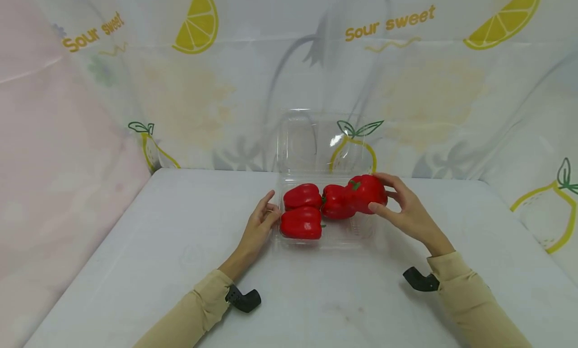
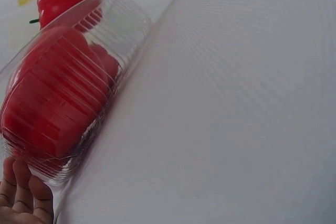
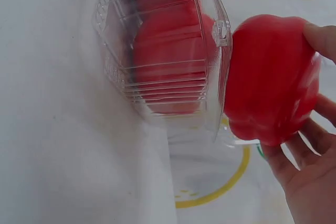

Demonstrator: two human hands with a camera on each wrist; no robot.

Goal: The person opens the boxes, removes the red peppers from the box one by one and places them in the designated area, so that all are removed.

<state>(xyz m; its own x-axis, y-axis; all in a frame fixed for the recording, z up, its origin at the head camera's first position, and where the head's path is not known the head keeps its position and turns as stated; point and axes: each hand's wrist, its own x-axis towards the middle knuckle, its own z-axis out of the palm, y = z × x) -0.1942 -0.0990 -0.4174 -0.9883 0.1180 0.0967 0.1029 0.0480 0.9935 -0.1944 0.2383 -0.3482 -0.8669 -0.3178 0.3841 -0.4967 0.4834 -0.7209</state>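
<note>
A clear plastic clamshell box (image 1: pixel 334 237) lies with its lid (image 1: pixel 307 147) raised against the backdrop. Inside it are three red bell peppers: one at back left (image 1: pixel 301 195), one at front left (image 1: pixel 301 223) and one near the middle (image 1: pixel 335 207). My right hand (image 1: pixel 408 207) grips a fourth red bell pepper (image 1: pixel 368 193) between thumb and fingers over the box's right side. In the right wrist view this held pepper (image 3: pixel 273 77) is beside the box wall, above the rim. My left hand (image 1: pixel 259 225) touches the box's left side with its fingertips; in the left wrist view those fingers (image 2: pixel 22 182) are partly curled.
The box stands on a white table (image 1: pixel 203 227) towards its back edge. A printed cloth backdrop (image 1: pixel 253 77) with lemon drawings rises behind it. A black wrist device (image 1: pixel 244 299) sits on the left sleeve, and another (image 1: pixel 421 280) on the right.
</note>
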